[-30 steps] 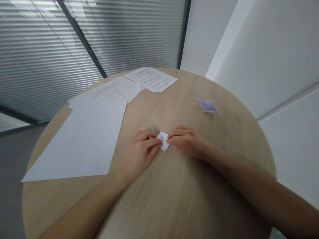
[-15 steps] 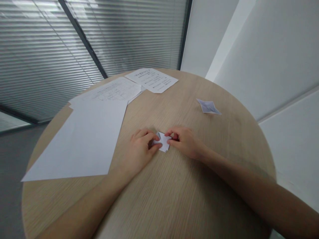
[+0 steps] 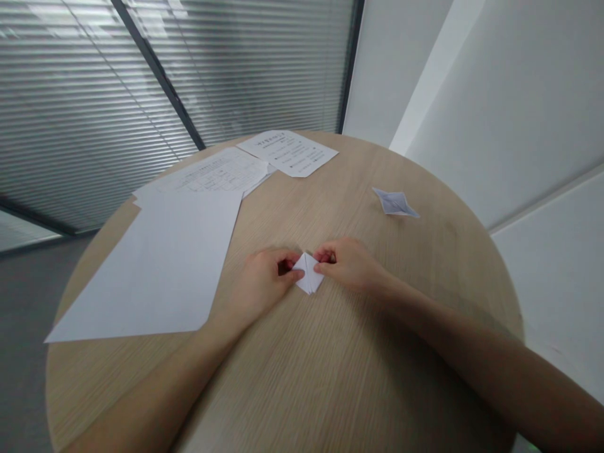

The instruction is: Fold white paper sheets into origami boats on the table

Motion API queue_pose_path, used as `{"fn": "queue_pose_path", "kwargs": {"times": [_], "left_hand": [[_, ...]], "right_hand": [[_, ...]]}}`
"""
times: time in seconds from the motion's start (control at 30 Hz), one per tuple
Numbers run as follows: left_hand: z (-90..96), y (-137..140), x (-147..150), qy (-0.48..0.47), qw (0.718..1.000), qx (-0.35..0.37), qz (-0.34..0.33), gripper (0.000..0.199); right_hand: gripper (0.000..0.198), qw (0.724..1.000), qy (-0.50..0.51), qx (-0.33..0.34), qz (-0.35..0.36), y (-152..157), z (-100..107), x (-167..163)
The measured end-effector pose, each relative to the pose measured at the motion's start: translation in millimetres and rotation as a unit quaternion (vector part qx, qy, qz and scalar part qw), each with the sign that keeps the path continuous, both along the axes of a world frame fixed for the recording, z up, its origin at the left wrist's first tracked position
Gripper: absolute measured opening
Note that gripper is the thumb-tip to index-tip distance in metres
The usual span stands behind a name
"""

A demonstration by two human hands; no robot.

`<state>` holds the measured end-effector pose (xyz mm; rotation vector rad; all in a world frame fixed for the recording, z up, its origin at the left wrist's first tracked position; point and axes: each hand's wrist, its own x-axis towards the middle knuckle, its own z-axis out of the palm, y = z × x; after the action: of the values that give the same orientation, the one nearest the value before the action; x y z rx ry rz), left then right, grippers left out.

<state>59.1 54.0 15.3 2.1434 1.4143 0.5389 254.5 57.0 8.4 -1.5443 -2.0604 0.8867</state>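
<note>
Forearms reach in from the near edge of the round wooden table [image 3: 330,377] and meet a little past its middle. The left hand [image 3: 264,283] lies curled on the wood, its thumb and fingertips pinched on the left corner of a small folded paper piece [image 3: 309,280]. The right hand [image 3: 346,267] mirrors it, fingers bent and clamped on the piece's right corner. Between the two hands the white piece shows as a small diamond with a crease down its middle, its lower point resting on the tabletop; whether its upper part is lifted off the wood cannot be told.

To the left of the hands, a large blank white sheet [image 3: 160,270] lies flat, its near corner reaching toward the table's left edge. Beyond it, partly tucked under its far edge, lies a printed sheet [image 3: 221,173], and farther still another printed page [image 3: 287,151] near the far rim. On the right, well apart from the hands, a finished folded paper shape [image 3: 395,202] with pointed ends rests on the wood. Behind the table, window blinds [image 3: 117,94] fill the left, and a plain white wall [image 3: 495,94] the right.
</note>
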Motion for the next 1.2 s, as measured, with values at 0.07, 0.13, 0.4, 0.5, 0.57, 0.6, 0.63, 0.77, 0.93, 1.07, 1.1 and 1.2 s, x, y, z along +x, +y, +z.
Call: {"fn": "queue_pose_path", "kwargs": {"times": [0.07,0.13,0.4,0.5,0.57,0.6,0.63,0.77,0.93,1.07,1.1,1.2], "left_hand": [[1.2,1,1,0.010,1.000,-0.012,0.002,0.009],[1.6,1,1,0.020,1.000,-0.011,0.008,0.006],[0.0,0,-3,0.019,0.997,0.065,-0.026,0.014],[1.9,-1,-7,0.045,0.992,0.083,-0.082,0.012],[2.2,-2,-9,0.074,0.986,0.105,-0.102,0.012],[2.0,-3,-10,0.090,0.983,0.115,-0.107,0.013],[1.6,-3,-10,0.105,0.981,0.124,-0.110,0.013],[0.1,-5,-9,0.133,0.976,0.134,-0.112,0.015],[1.3,-2,-8,0.109,0.982,0.099,-0.115,0.012],[0.5,-3,-9,0.115,0.980,0.109,-0.123,0.011],[-0.1,-5,-9,0.128,0.976,0.124,-0.129,0.012],[-0.9,-11,-9,0.186,0.953,0.185,-0.151,0.016]], "right_hand": [[0.001,1.000,-0.015,-0.002,0.000,0,2,-1],[0.004,1.000,-0.023,-0.001,-0.005,-1,3,-2],[0.019,0.995,0.032,0.086,0.024,-7,-2,2],[0.021,0.990,0.027,0.122,0.059,-7,-4,4],[0.021,0.987,0.026,0.136,0.087,-6,-4,6],[0.020,0.985,0.025,0.138,0.098,-5,-4,7],[0.019,0.985,0.021,0.135,0.105,-4,-3,8],[0.013,0.988,-0.002,0.104,0.115,-1,3,10],[0.015,0.984,-0.020,0.105,0.143,0,7,9],[0.016,0.978,-0.017,0.145,0.147,-3,2,9],[0.017,0.976,-0.012,0.158,0.151,-4,0,10],[0.022,0.963,-0.004,0.205,0.173,-5,-5,13]]}}
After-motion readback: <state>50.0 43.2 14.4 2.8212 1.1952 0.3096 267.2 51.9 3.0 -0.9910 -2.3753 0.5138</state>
